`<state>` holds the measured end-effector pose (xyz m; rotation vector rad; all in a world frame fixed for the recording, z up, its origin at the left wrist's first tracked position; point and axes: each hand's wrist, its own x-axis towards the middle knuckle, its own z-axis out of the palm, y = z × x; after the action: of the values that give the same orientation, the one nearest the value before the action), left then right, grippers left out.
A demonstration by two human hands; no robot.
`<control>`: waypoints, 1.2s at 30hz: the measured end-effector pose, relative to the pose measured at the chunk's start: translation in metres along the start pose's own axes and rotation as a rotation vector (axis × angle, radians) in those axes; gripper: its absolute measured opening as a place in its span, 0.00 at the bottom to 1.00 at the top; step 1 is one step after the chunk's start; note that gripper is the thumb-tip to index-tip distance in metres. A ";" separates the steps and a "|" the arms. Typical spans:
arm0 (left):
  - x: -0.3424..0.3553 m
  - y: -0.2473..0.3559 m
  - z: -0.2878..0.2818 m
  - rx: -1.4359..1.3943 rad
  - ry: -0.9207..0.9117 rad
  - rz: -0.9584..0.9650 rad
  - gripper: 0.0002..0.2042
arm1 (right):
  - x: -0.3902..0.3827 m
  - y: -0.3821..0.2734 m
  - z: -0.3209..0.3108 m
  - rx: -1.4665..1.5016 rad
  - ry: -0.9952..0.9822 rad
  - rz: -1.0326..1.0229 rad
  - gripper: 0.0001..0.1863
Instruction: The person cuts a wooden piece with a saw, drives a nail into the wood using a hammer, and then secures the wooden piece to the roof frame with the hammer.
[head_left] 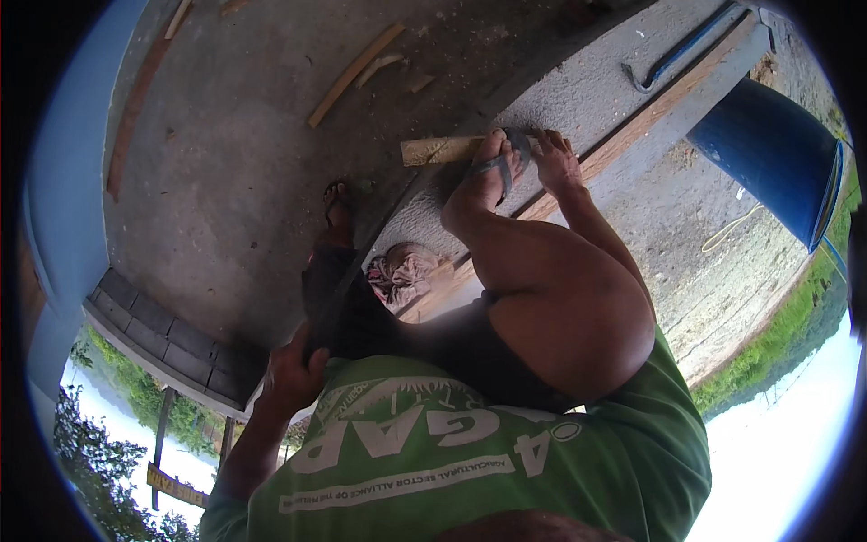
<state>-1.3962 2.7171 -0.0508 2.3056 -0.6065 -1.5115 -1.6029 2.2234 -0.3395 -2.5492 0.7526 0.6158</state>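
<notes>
My right hand (558, 167) grips the right end of a short pale board (433, 151), which lies crosswise on a rough concrete ledge (581, 104). My sandaled right foot (488, 176) presses on the board beside that hand. Low on the left, my left hand (296, 370) has its fingers closed around a long, dark, narrow thing beside my thigh, too shadowed to identify. A crumpled cloth (402, 275) lies on the ledge between my legs.
Wood offcuts (354, 72) lie on the concrete floor (226, 135). A blue metal bar (686, 45) rests by a long beam (664, 108), near a blue barrel (759, 154). Grey blocks (163, 325) line an edge at lower left, with greenery outside.
</notes>
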 end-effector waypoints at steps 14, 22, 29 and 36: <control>0.029 0.007 0.007 0.033 -0.005 0.012 0.26 | 0.000 -0.001 -0.009 0.014 -0.004 0.028 0.25; 0.272 0.068 0.081 -0.036 0.186 0.233 0.22 | 0.014 -0.002 0.030 -0.134 0.052 -0.190 0.26; 0.029 -0.002 0.009 -0.007 -0.012 0.010 0.26 | 0.005 -0.001 -0.002 -0.035 0.032 -0.031 0.27; 0.272 0.063 0.082 -0.035 0.162 0.209 0.21 | 0.023 0.006 0.022 -0.147 0.071 -0.234 0.25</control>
<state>-1.3869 2.5220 -0.2661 2.2323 -0.7440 -1.2189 -1.5953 2.2205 -0.3711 -2.7526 0.4345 0.5228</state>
